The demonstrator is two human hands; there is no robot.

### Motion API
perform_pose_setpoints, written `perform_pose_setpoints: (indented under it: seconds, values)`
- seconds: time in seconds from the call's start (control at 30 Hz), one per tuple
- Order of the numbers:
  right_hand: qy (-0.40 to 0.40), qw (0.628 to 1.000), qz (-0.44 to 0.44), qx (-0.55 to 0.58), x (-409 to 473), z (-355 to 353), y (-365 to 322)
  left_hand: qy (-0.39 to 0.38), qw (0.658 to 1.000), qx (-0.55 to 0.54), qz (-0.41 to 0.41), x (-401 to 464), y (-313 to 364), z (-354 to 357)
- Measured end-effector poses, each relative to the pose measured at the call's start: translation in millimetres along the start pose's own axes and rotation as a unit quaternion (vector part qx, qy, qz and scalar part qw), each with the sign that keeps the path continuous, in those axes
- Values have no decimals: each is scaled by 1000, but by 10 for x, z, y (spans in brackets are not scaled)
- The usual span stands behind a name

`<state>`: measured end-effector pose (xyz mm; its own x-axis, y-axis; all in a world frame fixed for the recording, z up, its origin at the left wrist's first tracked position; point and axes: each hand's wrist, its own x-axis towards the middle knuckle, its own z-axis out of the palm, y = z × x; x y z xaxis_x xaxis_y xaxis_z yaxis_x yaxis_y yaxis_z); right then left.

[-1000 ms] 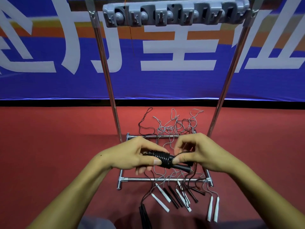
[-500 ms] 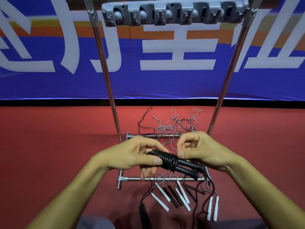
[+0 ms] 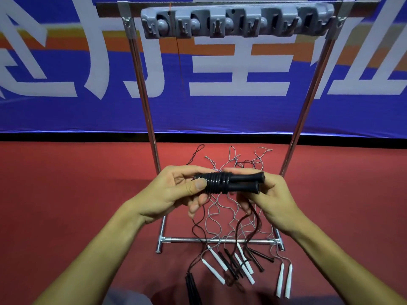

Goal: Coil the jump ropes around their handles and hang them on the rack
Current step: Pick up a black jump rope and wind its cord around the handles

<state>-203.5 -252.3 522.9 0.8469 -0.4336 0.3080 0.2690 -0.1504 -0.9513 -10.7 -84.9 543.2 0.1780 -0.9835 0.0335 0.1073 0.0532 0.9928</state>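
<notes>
I see pair of black jump-rope handles (image 3: pixel 231 183) side by side, thin black cord coiled tight round one end; level before metal rack (image 3: pixel 222 20) | left hand (image 3: pixel 174 192) pinching coil | right hand (image 3: pixel 271 194) grasping bare ends

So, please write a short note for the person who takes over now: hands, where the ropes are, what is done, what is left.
Left hand: grips the coiled end of the black jump rope handles.
Right hand: holds the free handle ends; loose black cord hangs below.
Done: several turns of cord wound around the two handles.
Left: wind the remaining cord, then hang the bundle on the grey plastic hook bar atop the metal rack; no rope hangs there.
White handles and other black handles lie uncoiled on the red floor, cords tangled.
</notes>
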Motion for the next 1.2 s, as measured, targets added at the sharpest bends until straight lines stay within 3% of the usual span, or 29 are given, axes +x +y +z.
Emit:
perform_pose_setpoints:
  seconds: [0.13,0.27,0.5,0.8,0.93,1.03,1.2]
  values:
    - [19,1000,18,4,-20,83,8,64,998,3,16,59,-52,66]
    - [111,992,50,38,-10,239,71,82,996,29,23,106,-96,134]
    - [153,968,137,142,-9,347,77,120,981,124,88,117,-231,225]
    - [131,983,122,34,-30,348,103,13,987,159,15,60,-161,174]
    - [87,986,137,-51,-15,314,61,67,975,210,25,84,-173,170]
    - [41,987,149,-53,14,261,54,113,960,252,43,106,-176,151]
    - [52,975,200,-82,41,184,151,149,937,310,53,120,-207,160]
